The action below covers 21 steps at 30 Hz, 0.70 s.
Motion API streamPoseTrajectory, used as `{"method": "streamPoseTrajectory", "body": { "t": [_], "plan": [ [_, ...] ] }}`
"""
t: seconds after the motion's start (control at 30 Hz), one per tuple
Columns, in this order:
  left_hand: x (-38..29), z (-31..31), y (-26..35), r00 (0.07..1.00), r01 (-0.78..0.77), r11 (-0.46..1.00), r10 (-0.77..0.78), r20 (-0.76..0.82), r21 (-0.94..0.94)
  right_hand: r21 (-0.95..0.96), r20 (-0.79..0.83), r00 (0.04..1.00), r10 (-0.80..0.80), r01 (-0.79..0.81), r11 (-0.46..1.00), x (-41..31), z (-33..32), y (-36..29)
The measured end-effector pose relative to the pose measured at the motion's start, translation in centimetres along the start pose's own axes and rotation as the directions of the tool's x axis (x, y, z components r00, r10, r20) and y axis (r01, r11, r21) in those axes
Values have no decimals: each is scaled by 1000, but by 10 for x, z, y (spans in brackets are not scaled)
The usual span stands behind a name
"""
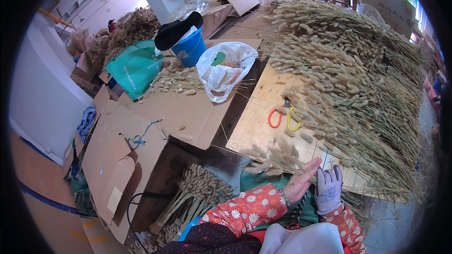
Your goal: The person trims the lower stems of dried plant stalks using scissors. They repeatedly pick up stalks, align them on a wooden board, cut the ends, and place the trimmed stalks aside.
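My bare left hand [302, 181] is held upright on its edge at the near side of a plywood board, with a few bunny-tail grass stems [282, 158] against its palm and thumb. Close to its right, my right hand [329, 187], in a light glove with dark fingertips, has its fingers partly bent; whether it holds stems cannot be seen. Scissors [287, 113] with one red and one yellow handle lie on the plywood board [252, 113], beside a large spread heap of dried bunny-tail grass [339, 74].
Left of the board, a cardboard sheet [183, 116] carries a white plastic bag [226, 67], a blue bucket [190, 47] and a green bag [136, 67]. Tied grass bundles [201, 187] stand low at the left, near an open carton [120, 155].
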<state>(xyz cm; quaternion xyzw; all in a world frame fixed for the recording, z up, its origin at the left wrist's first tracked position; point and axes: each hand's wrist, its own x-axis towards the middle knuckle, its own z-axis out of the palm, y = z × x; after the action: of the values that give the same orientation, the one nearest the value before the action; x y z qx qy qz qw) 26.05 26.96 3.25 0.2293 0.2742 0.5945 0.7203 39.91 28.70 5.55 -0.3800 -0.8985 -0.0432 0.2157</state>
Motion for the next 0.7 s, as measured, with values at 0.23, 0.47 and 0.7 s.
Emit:
{"method": "streamPoseTrajectory", "body": {
  "t": [0.23, 0.47, 0.7],
  "plan": [
    [4, -7, 1, 997, -28, 991, 37, 66, -133, -90, 16, 1000, 2, -1, 996, -4, 1, 7],
    [8, -8, 13, 999, -45, 979, 47, 5, -199, -119, 49, 998, 46, -40, 992, -25, -6, 27],
    [7, -17, 25, 997, -71, 970, 65, -34, -234, -195, 46, 996, 70, -60, 979, -53, -18, 63]
  ]
}}
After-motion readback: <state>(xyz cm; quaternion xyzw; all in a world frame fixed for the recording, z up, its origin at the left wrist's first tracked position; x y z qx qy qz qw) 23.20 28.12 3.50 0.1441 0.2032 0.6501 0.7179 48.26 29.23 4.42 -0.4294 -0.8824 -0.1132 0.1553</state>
